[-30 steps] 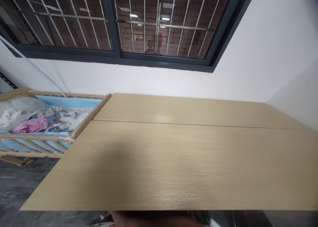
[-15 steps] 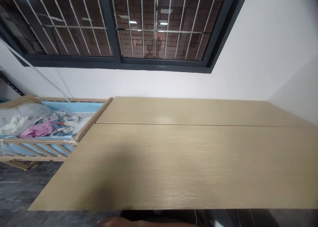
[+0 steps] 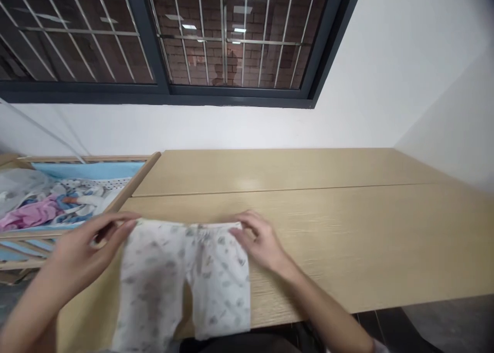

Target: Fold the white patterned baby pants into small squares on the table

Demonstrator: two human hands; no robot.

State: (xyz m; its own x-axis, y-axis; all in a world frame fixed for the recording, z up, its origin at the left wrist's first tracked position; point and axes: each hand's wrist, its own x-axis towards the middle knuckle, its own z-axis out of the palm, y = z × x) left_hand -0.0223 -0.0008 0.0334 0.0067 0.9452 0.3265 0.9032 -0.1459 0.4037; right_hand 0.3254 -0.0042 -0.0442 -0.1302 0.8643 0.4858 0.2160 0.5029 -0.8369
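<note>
A small pair of white printed baby trousers (image 3: 185, 281) lies spread on the light wooden table (image 3: 347, 240), waistband away from me, legs hanging toward the near edge. My left hand (image 3: 88, 247) pinches the left corner of the waistband. My right hand (image 3: 257, 242) grips the right corner, fingers curled over the cloth. Both forearms reach in from the bottom of the view.
A wooden crib (image 3: 77, 188) with blue lining and a heap of baby clothes stands against the table's left end. A white wall and a barred window (image 3: 173, 39) lie behind. Dark floor shows at the lower right.
The table was bare and no hands showed. Now both hands have come into view and laid the trousers flat on the near left part of the table. The camera swung slightly right.
</note>
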